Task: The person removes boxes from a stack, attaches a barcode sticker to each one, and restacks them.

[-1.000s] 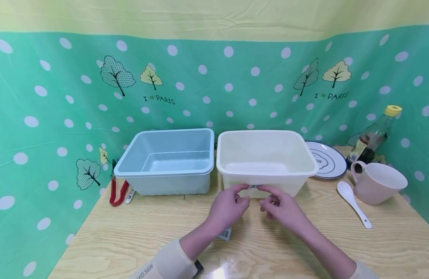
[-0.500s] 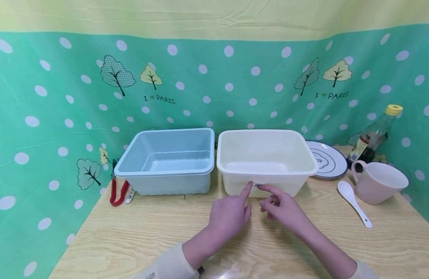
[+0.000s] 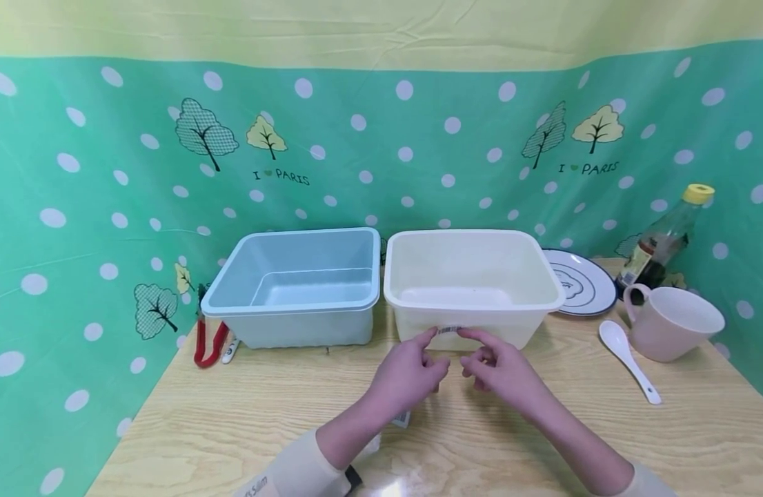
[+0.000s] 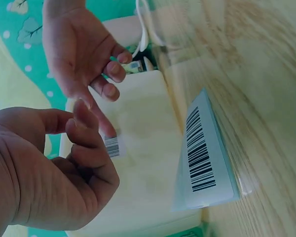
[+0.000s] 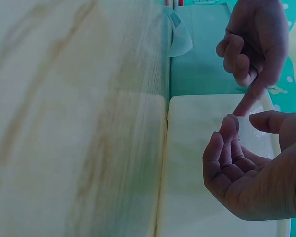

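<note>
A small barcode sticker lies against the front wall of the white basin. My left hand points its index finger at the sticker's left end. From the other side, my right hand touches the right end with a straight index finger. The other fingers of both hands are bent and hold nothing visible. A pale sheet with a larger barcode stands out near my left wrist; in the head view the forearm partly hides it. What supports that sheet, I cannot tell.
A blue basin stands to the left, with red-handled pliers beside it. On the right are a plate, a sauce bottle, a pink mug and a white spoon. A patterned curtain hangs behind.
My left index finger lifted and turned upward at the sticker, then came back down to its left end. The sticker now shows flatter against the basin. My right hand stayed in place.
</note>
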### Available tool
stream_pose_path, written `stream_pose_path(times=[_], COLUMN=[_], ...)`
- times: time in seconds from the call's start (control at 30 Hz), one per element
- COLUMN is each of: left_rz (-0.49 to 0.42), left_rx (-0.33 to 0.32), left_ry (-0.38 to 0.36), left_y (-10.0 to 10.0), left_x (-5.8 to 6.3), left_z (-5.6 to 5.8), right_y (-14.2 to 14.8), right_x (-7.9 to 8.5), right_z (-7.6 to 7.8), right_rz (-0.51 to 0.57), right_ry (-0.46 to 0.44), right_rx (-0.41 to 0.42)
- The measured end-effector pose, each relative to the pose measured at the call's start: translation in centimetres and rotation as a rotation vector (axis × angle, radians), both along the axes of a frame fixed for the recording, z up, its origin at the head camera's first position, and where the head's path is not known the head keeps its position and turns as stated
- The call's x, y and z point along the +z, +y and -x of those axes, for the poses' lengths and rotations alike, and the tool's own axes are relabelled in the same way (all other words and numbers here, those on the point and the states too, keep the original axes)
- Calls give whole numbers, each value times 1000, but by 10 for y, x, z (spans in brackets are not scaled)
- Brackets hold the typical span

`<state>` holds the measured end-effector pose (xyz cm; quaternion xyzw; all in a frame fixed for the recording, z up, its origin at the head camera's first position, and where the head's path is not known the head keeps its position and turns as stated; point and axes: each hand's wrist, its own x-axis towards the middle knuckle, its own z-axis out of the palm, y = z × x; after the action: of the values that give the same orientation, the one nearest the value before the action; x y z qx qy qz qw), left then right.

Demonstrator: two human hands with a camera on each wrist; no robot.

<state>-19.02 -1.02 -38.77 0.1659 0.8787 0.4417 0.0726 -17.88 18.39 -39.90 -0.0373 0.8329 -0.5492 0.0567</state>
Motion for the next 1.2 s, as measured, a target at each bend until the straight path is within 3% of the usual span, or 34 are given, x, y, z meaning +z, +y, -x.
stream_pose_path(times=[0.07, 0.23, 0.3, 0.43, 0.53, 0.6, 0.73, 0.87, 1.0, 1.2], left_rz=[104, 477, 583, 668, 623, 549, 414, 336, 278, 237], left_rx=[2, 45, 69, 112, 109, 73, -4, -23, -17, 6], left_ry=[77, 373, 447, 528, 556, 521, 364, 241, 185, 165], left_y=[1, 6, 8, 8, 6, 4, 0, -5, -11, -23], left_x=[-1, -8, -9, -9, -7, -6, -7, -8, -6, -3], left_z=[-2, -8, -10, -11, -11, -10, -2, 6, 10, 13], right_y=[0, 0, 0, 0, -1, 0, 0, 0, 0, 0], right_x=[0, 0, 1, 1, 1, 1, -1, -1, -1, -2], right_z=[0, 0, 0, 0, 0, 0, 0, 1, 0, -1], right_rz=[-5, -5, -2, 1, 3, 2, 6, 12, 2, -10], right_ry=[-1, -2, 0, 0, 1, 5, -5, -12, -14, -14], right_rx=[-3, -5, -2, 4, 10, 15, 14, 21, 20, 48])
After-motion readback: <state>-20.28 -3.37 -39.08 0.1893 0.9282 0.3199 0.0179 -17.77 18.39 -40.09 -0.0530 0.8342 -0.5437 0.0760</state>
